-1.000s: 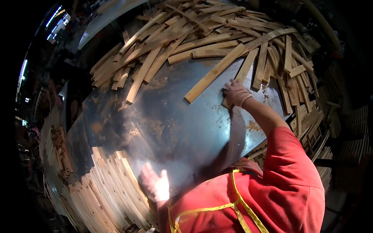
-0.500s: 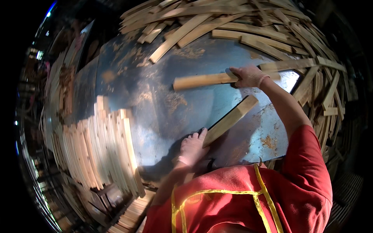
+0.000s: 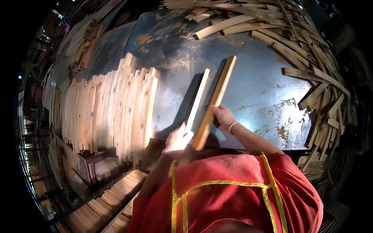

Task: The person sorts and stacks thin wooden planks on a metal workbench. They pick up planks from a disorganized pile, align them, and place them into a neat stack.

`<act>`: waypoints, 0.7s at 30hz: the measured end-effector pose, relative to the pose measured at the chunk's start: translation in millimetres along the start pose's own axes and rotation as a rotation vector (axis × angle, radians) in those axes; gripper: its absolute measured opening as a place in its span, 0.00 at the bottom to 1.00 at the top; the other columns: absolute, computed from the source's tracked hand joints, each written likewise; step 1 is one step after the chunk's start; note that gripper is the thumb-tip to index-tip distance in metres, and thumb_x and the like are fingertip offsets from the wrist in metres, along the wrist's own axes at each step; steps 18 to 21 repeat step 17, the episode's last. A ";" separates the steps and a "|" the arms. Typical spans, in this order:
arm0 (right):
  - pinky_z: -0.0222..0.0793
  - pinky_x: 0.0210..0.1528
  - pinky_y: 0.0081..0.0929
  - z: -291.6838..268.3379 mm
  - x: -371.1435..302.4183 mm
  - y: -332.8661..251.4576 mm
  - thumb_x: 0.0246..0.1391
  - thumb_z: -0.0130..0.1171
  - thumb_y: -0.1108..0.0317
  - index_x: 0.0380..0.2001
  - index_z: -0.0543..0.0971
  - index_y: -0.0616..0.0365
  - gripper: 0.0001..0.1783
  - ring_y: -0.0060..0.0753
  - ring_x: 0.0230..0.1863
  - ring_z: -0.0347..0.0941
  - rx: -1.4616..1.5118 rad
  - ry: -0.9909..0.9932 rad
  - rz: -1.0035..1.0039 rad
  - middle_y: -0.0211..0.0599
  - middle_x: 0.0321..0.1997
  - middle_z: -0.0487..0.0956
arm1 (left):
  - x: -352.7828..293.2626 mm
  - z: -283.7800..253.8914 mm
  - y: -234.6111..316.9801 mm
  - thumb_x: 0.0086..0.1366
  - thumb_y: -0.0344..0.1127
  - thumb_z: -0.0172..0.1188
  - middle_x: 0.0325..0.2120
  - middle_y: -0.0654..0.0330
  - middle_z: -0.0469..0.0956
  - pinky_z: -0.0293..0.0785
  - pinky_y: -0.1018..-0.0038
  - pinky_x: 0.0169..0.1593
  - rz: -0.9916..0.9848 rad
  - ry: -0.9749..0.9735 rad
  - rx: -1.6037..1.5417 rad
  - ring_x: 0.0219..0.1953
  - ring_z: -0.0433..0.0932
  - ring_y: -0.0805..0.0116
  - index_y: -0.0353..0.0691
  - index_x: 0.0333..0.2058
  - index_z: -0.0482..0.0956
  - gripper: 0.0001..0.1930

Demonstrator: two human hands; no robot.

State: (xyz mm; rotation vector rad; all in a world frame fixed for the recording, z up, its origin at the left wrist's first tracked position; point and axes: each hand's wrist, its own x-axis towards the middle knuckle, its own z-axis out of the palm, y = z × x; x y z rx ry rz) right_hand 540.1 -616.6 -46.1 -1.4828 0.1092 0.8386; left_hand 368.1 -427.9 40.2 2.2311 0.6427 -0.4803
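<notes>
My left hand (image 3: pixel 178 139), in a light glove, is closed round the near end of a pale wooden strip (image 3: pixel 198 99) that points away over the metal tabletop. Beside it, my right hand (image 3: pixel 223 116), also gloved, grips a second wooden strip (image 3: pixel 223 82) near its middle. This one is darker on its side and leans slightly to the right at its far end. The two strips lie apart, roughly side by side. To their left, a row of upright-lying pale strips (image 3: pixel 134 105) is packed edge to edge; my left hand is not touching it.
A scuffed blue-grey metal tabletop (image 3: pixel 256 81) spreads ahead. Loose wooden strips (image 3: pixel 330 83) pile along its far and right edges. At lower left, more strips are stacked (image 3: pixel 103 206) below table height, next to a dark metal frame (image 3: pixel 91 165). Browner strips (image 3: pixel 86 48) lie at far left.
My right hand has brought its strip from the far right toward me, turning it to point away. The left-hand strip has also swung round to point away. The view has shifted.
</notes>
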 end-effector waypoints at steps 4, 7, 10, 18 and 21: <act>0.74 0.53 0.36 64.8 -38.6 -9.2 0.66 0.59 0.48 0.58 0.78 0.67 0.32 0.37 0.52 0.80 -0.055 -0.446 -0.032 0.49 0.50 0.84 | 38.8 19.4 1.1 0.65 0.48 0.63 0.47 0.44 0.82 0.80 0.56 0.54 0.075 0.389 0.482 0.49 0.83 0.44 0.39 0.59 0.77 0.28; 0.70 0.63 0.35 27.1 -32.3 -43.1 0.63 0.64 0.47 0.65 0.75 0.63 0.36 0.42 0.58 0.78 -0.686 -0.406 -0.147 0.46 0.58 0.83 | 46.9 -2.0 31.8 0.58 0.36 0.69 0.43 0.45 0.84 0.81 0.53 0.48 -0.038 0.252 -0.055 0.43 0.84 0.43 0.38 0.44 0.85 0.16; 0.70 0.67 0.34 -34.3 -25.9 -44.8 0.62 0.64 0.50 0.70 0.70 0.61 0.40 0.42 0.61 0.78 -0.551 -0.185 -0.178 0.47 0.62 0.82 | 5.7 -7.1 -8.3 0.55 0.43 0.74 0.45 0.47 0.82 0.77 0.53 0.55 -0.060 0.549 0.157 0.51 0.80 0.44 0.39 0.48 0.83 0.24; 0.78 0.57 0.35 -298.6 -25.7 -81.4 0.61 0.64 0.58 0.63 0.76 0.64 0.31 0.40 0.54 0.83 -0.377 0.702 -0.175 0.55 0.53 0.85 | 14.3 -28.0 -116.9 0.53 0.57 0.77 0.74 0.59 0.59 0.63 0.58 0.72 -0.389 0.649 0.944 0.74 0.59 0.55 0.50 0.75 0.56 0.55; 0.78 0.57 0.35 -298.6 -25.7 -81.4 0.61 0.64 0.58 0.63 0.76 0.64 0.31 0.40 0.54 0.83 -0.377 0.702 -0.175 0.55 0.53 0.85 | 14.3 -28.0 -116.9 0.53 0.57 0.77 0.74 0.59 0.59 0.63 0.58 0.72 -0.389 0.649 0.944 0.74 0.59 0.55 0.50 0.75 0.56 0.55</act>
